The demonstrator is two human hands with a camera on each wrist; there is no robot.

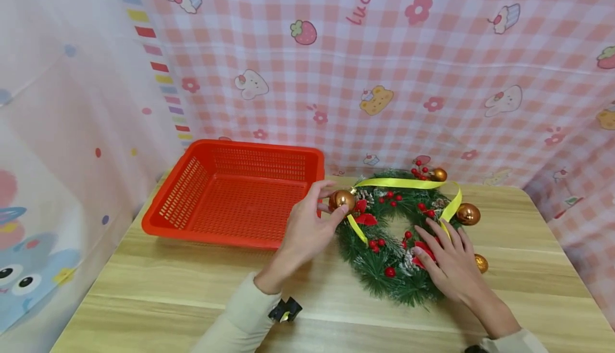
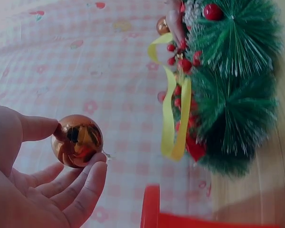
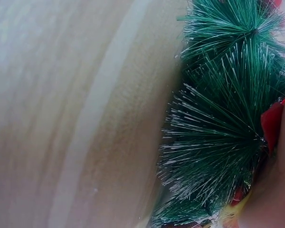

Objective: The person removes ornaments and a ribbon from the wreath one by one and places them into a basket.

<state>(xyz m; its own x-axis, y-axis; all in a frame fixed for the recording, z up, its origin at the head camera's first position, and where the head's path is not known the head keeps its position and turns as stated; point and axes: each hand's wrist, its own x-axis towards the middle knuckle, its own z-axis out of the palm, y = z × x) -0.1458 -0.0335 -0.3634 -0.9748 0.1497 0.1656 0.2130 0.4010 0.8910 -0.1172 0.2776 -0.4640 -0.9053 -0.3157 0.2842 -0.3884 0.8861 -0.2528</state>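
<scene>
A shiny copper Christmas ball (image 1: 341,201) is pinched between the thumb and fingers of my left hand (image 1: 309,225), held at the left side of a green wreath (image 1: 370,273). In the left wrist view the ball (image 2: 77,141) shows whole, its small cap toward the fingertips. My right hand (image 1: 451,262) rests with spread fingers on the wreath's right side, over a red flower and a ribbon end. A yellow ribbon (image 1: 401,183) loops loosely over the wreath's top. Only an edge of the right hand (image 3: 275,190) shows in the right wrist view.
Left of the wreath stands a red plastic basket (image 1: 250,198). More ornaments sit at the wreath's right side: a copper ball (image 1: 468,214), a small gold ball (image 1: 481,263) and another at the top (image 1: 439,174). A checked cloth (image 1: 336,75) hangs behind the wooden table (image 1: 192,283).
</scene>
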